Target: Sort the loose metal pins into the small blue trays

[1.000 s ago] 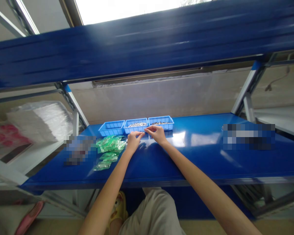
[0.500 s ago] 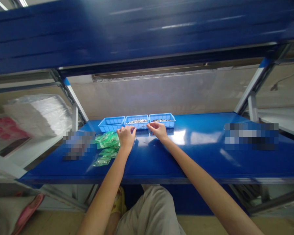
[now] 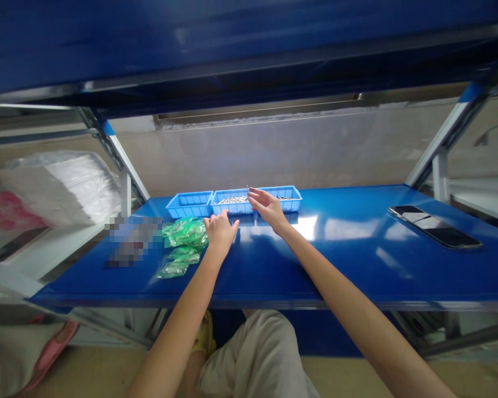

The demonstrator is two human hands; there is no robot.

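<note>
Green packets (image 3: pixel 185 235) lie left; loose metal parts (image 3: pixel 233 200) occupy the far middle blue bin (image 3: pixel 236 209): handling appears incomplete. Right hand (image 3: pixel 268 207) apparently pinches a slim piece (image 3: pixel 247 189); left hand (image 3: pixel 221 229): grip indeterminable.

Loose silvery pins (image 3: pixel 232 200) in blue tray (image 3: pixel 241 208)

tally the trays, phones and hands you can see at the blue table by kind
Blue trays: 3
Phone: 1
Hands, left hand and right hand: 2
Total: 6
</note>
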